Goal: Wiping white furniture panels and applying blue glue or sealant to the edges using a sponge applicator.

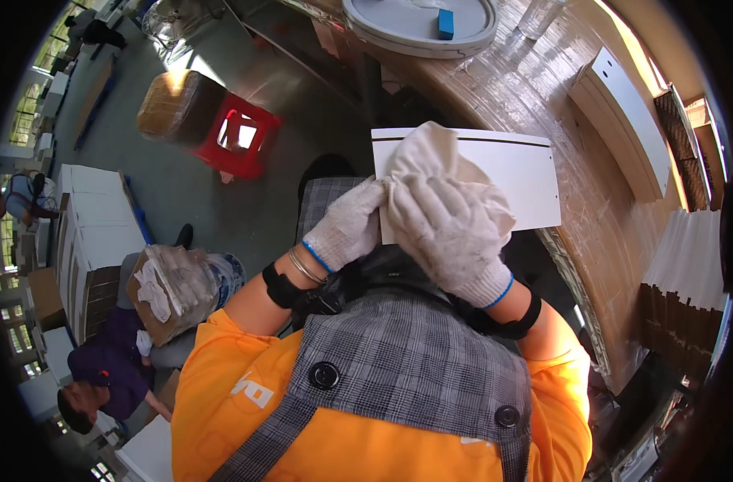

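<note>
A blue rectangular block (446,25) is set on a round white lid (391,26); near it, a clear container (541,18) is placed on the film-covered brown desk (616,257). A red plastic stool (236,108) is seen on the grey-green floor (230,207), and white panels (105,221) are stacked at the left.

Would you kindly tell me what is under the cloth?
Under the cloth is the white board; its right part shows, with a dark line near the far edge. The stretch beneath the cloth and right hand is covered and cannot be seen.
</note>
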Tool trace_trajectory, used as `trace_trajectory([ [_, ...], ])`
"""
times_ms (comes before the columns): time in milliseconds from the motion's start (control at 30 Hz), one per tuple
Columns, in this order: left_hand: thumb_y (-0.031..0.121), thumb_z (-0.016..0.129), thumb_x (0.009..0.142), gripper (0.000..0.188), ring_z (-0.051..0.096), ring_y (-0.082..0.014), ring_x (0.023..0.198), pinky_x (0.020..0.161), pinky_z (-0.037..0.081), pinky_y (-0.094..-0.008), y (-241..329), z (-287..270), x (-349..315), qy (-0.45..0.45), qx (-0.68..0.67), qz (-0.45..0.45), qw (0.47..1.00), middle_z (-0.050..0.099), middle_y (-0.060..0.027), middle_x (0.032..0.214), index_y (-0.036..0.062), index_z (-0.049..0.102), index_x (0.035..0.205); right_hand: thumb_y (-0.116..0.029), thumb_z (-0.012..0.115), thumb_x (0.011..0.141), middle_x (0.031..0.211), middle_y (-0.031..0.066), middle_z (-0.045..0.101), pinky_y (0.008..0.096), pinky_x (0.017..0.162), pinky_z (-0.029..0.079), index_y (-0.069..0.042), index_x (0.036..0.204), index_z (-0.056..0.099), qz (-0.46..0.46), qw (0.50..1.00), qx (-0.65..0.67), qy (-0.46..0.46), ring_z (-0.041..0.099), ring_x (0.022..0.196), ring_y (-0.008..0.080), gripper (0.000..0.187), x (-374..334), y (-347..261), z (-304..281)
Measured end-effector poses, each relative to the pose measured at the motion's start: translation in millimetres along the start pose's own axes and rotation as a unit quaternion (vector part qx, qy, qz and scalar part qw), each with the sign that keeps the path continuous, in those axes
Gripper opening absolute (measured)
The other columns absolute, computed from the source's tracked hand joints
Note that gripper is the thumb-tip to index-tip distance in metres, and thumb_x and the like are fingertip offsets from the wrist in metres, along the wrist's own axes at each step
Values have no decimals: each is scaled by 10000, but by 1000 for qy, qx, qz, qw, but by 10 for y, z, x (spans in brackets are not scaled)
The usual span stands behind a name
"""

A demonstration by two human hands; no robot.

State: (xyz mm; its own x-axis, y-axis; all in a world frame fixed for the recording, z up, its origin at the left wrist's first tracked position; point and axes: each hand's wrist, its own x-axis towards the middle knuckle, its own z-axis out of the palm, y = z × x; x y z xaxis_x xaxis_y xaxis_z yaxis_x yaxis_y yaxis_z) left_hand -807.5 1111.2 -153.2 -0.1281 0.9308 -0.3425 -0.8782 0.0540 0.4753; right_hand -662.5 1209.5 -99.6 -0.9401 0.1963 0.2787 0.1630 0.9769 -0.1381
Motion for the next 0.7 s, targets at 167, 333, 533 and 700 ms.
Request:
trace_trajectory([
  [167,117,398,945,350,497,-222,1155,1025,381,-389,-35,-39,-33,8,17,-21,1000,507,-111,1231,17,399,1281,-341,577,806,1194,139,532,422,853,446,-74,1243,491,24,999,-10,38,523,1088,296,519,-336,472,48],
  [333,95,485,896,366,527,-228,1113,998,410,-380,-77,-97,15,57,45,-18,997,535,-109,1180,9,428,1247,-268,594,807,1139,109,588,410,808,479,-116,1212,545,302,938,-147,88,575,1012,295,435,-1001,1458,-89],
  [533,102,497,888,308,542,-217,1073,978,423,-366,-79,-206,117,49,58,-22,997,554,-98,1122,8,470,1180,-335,538,863,1291,139,510,411,913,440,-128,1263,513,401,868,-285,64,524,1114,313,451,-1368,2040,-614],
  [700,101,491,883,256,558,-201,1040,953,442,-361,40,-192,192,67,-14,-4,998,569,-71,1072,31,500,1129,-396,539,866,1356,164,433,484,1082,224,-123,1273,506,320,863,-390,38,325,1296,386,491,-877,1988,-700],
])
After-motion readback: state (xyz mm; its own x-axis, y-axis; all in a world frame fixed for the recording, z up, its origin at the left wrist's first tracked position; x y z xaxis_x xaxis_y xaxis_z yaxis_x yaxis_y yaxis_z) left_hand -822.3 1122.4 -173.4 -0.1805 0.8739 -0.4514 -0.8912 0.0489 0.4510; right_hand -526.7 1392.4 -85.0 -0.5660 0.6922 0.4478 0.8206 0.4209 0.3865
